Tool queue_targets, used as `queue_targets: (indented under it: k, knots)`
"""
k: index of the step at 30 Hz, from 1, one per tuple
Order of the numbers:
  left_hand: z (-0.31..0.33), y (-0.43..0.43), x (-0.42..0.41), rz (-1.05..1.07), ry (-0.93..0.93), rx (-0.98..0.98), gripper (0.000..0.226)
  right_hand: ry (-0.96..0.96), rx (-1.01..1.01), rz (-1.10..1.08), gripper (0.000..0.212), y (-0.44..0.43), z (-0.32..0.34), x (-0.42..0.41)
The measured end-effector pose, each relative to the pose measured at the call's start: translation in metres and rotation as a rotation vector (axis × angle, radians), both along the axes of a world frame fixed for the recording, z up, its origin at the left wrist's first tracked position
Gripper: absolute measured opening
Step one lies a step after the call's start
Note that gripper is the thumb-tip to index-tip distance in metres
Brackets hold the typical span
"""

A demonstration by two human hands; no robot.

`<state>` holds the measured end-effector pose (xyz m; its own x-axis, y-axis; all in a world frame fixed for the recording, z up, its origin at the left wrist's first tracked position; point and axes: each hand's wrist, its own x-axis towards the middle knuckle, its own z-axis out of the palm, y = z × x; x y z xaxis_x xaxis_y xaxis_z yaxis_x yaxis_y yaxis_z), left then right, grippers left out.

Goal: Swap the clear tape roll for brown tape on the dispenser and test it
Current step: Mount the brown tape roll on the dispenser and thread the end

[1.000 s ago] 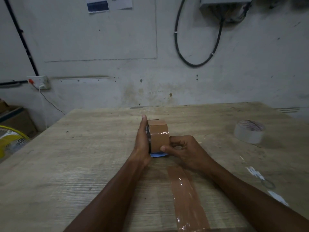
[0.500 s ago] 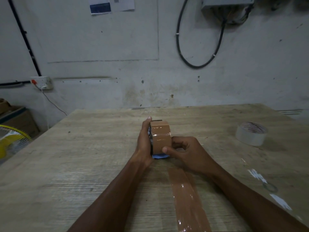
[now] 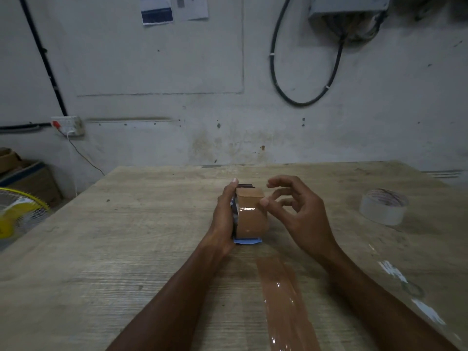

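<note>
The brown tape roll [image 3: 251, 219] sits in the dispenser [image 3: 247, 240], whose blue base and dark front edge show at the middle of the wooden table [image 3: 121, 249]. My left hand [image 3: 224, 216] presses flat against the dispenser's left side and holds it upright. My right hand [image 3: 296, 211] hovers at the roll's right side with fingers spread, its thumb tip touching the tape's top edge. A strip of brown tape [image 3: 283, 300] is stuck on the table in front of the dispenser. The clear tape roll [image 3: 383, 206] lies flat at the right.
Scraps of clear tape and paper [image 3: 395, 274] lie along the table's right edge. A yellow fan [image 3: 17, 211] and cardboard boxes [image 3: 27, 173] stand on the floor at the left. The wall with cables runs just behind the table.
My right hand has let go of the dispenser's right side, lifted and opened its fingers. The left hand has stayed on the dispenser.
</note>
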<state>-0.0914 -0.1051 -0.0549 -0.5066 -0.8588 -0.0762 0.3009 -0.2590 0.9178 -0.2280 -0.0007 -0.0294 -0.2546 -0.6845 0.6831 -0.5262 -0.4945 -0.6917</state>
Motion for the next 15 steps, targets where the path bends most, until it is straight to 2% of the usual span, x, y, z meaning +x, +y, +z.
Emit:
queue_targets:
  k: [4, 9, 15]
  knots:
    - [0.0019, 0.0021, -0.0028, -0.003, -0.046, 0.002, 0.082, 0.048, -0.035, 0.011, 0.031, -0.0036, 0.0001, 0.0035]
    - [0.0021, 0.0034, -0.0015, -0.018, -0.026, 0.016, 0.078, 0.102, -0.056, -0.012, 0.031, -0.0039, -0.0003, 0.0015]
    - [0.0015, 0.0034, -0.0033, 0.011, -0.043, 0.007, 0.089, 0.175, -0.096, -0.075, 0.024, -0.0058, 0.0016, 0.0021]
